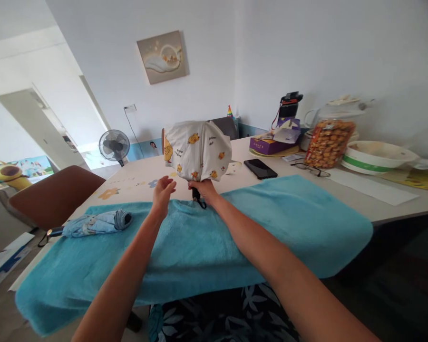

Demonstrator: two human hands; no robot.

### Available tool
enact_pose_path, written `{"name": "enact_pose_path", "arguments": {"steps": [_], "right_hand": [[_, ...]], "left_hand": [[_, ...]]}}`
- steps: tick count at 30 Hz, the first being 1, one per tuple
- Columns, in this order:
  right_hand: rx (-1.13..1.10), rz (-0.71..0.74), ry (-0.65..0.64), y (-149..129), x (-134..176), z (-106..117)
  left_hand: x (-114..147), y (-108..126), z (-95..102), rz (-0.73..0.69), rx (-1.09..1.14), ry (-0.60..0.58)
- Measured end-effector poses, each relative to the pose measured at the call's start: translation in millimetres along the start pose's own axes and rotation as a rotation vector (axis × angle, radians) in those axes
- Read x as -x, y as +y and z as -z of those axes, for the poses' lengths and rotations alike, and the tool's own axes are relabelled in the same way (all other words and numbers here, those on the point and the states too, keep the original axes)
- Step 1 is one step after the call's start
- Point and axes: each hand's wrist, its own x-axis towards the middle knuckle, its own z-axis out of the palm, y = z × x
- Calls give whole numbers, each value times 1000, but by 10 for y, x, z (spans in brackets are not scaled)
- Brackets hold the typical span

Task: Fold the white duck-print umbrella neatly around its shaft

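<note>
A white folding umbrella (199,149) with yellow cartoon prints stands in front of me, its canopy loose and partly gathered, pointing away over the table. My right hand (205,191) is closed around it where the canopy meets the black handle, and a wrist loop hangs below. My left hand (163,192) is just left of the canopy, fingers apart and slightly curled, holding nothing. Beneath both hands lies a turquoise towel (257,228). A rolled blue umbrella (96,223) with a dark handle rests on the towel's left part.
On the table (139,173), a black phone (260,168) and eyeglasses (311,169) lie to the right. Behind them are a purple box (271,145), a large snack jar (330,142) and a white bowl (374,156). A brown chair (53,194) and fan (114,145) are on the left.
</note>
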Motion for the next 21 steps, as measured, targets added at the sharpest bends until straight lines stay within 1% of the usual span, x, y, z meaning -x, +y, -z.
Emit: {"name": "enact_pose_path", "arguments": {"steps": [2,5,9,13,16,18,19,21], "right_hand": [[14,-24,30,24,37,-46],[94,-26,64,28,95,-64],[145,-47,39,8,146,-31],[142,-28,24,19,143,-26],[148,-14,38,58,112,-38],[172,-20,57,90,88,-41],[194,-25,65,103,76,-40],[241,-32,78,121,59,-35]], "left_hand": [[-121,94,-4,-52,-23,67],[-282,231,-48,-64,-72,66],[-440,350,-94,-70,-97,125],[-515,431,-74,-60,-61,35],[-499,514,-24,-88,-71,38],[-440,608,17,-109,-22,30],[-392,668,38,-106,15,5],[-261,803,68,-70,91,-99]]}}
